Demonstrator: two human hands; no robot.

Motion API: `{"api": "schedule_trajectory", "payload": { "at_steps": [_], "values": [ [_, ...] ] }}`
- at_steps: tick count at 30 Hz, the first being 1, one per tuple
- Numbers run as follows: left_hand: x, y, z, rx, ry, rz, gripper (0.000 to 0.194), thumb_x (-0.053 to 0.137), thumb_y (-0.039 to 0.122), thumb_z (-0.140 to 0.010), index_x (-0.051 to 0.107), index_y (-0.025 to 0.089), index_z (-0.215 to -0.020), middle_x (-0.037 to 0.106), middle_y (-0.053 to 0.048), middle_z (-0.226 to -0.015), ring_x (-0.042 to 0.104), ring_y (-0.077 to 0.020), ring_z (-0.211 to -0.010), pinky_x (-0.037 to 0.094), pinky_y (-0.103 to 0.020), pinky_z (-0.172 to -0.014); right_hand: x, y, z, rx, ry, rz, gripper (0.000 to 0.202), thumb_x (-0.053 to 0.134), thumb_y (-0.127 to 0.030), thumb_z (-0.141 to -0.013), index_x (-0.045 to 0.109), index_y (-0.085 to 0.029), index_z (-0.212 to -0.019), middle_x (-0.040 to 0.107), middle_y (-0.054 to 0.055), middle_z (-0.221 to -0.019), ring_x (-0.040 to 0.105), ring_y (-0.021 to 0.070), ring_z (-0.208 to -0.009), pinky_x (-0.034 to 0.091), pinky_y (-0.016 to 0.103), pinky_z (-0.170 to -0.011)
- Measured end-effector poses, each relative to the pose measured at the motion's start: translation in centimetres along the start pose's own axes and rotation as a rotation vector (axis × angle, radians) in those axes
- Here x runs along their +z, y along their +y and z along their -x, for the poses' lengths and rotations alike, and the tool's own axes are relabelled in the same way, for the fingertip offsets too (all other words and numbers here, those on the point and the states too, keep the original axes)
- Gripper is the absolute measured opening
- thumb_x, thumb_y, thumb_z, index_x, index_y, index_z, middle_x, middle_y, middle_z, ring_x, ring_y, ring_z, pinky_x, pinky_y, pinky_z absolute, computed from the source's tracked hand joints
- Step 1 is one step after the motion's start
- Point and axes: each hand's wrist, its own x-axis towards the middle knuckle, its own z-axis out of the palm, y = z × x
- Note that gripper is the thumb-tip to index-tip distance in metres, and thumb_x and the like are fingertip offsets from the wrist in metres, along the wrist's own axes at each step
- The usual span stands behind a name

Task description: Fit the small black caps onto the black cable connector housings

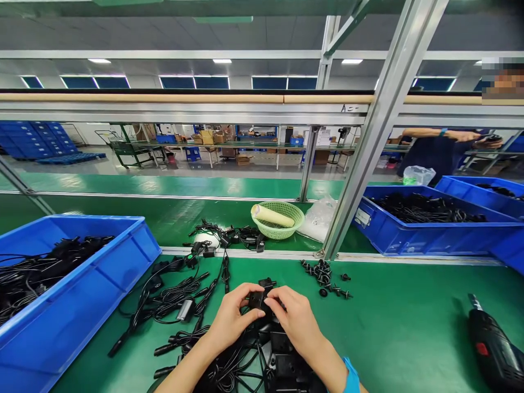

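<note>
My left hand (230,319) grips a small black boxy plastic part (257,299) between thumb and fingers, just above the green bench. The fingertips of my right hand (298,322) are pinched together at the right side of the same part; whether something tiny is between them is hidden. Below my hands lies a heap of black boxes with cables (284,363). To the left, bundled black cables (176,297) spread over the bench. Beyond my right hand sits a loose group of small black plugs or screw-like pieces (323,273).
A blue bin (123,267) of black cables stands at left, another blue bin (417,237) at back right. An electric screwdriver (491,349) lies far right. Behind are a green basket (282,233) with a yellowish roll, a plastic bag (321,218) and a metal post (368,147). A person stands beyond.
</note>
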Motion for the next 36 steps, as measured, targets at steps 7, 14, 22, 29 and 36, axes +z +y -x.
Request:
{"api": "schedule_trajectory", "payload": {
  "at_steps": [7, 14, 22, 29, 36],
  "values": [
    [0.0, 0.2, 0.0, 0.024, 0.018, 0.014, 0.033, 0.072, 0.023, -0.08, 0.066, 0.024, -0.113, 0.064, -0.005, -0.113, 0.061, -0.0193, -0.104, 0.052, -0.028, -0.088, -1.0, -0.1, 0.3, -0.063, -0.05, 0.073, 0.014, 0.048, -0.018, -0.1, 0.057, -0.019, -0.111, 0.062, 0.0, -0.099, 0.055, 0.0125, -0.084, 0.04, 0.025, -0.075],
    [0.2, -0.1, 0.1, 0.128, 0.036, -0.138, 0.032, 0.073, 0.026, -0.083, 0.065, 0.025, -0.114, 0.064, -0.003, -0.114, 0.06, -0.0181, -0.104, 0.052, -0.027, -0.087, 0.5, 0.3, 0.5, -0.039, -0.056, 0.441, 0.04, 0.029, -0.028, -0.106, 0.053, -0.017, -0.076, 0.056, 0.001, -0.071, 0.049, 0.0156, -0.066, 0.028, 0.029, -0.064],
    [0.0, -1.0, -1.4, 0.078, 0.058, -0.432, 0.036, 0.062, 0.038, -0.09, 0.066, 0.023, -0.122, 0.07, -0.005, -0.104, 0.062, -0.0178, -0.072, 0.053, -0.032, -0.073, -3.8, 2.0, -0.6, 0.442, -0.321, 0.712, 0.015, 0.051, -0.029, -0.1, 0.062, -0.02, -0.099, 0.063, 0.002, -0.093, 0.062, 0.0177, -0.086, 0.036, 0.026, -0.067],
    [0.0, 0.0, -0.6, 0.086, -0.053, -0.275, 0.041, 0.044, 0.029, -0.098, 0.059, 0.02, -0.135, 0.065, -0.011, -0.125, 0.066, -0.0206, -0.106, 0.052, -0.032, -0.094, -7.1, 6.4, 0.8, 0.754, -0.5, 0.836, 0.038, 0.033, -0.003, -0.092, 0.061, -0.008, -0.118, 0.055, 0.02, -0.111, 0.062, 0.0334, -0.102, 0.044, 0.037, -0.073],
    [-10.1, 1.0, 5.5, -0.013, 0.043, -0.723, 0.069, 0.044, -0.002, -0.077, 0.055, 0.025, -0.14, 0.052, -0.009, -0.142, 0.046, -0.0276, -0.132, 0.036, -0.047, -0.113, -7.0, 8.3, 1.6, 0.763, -0.589, 0.741, 0.037, 0.021, -0.016, -0.098, 0.053, -0.018, -0.117, 0.057, 0.012, -0.111, 0.064, 0.0253, -0.083, 0.041, 0.037, -0.065]
  ]
}}
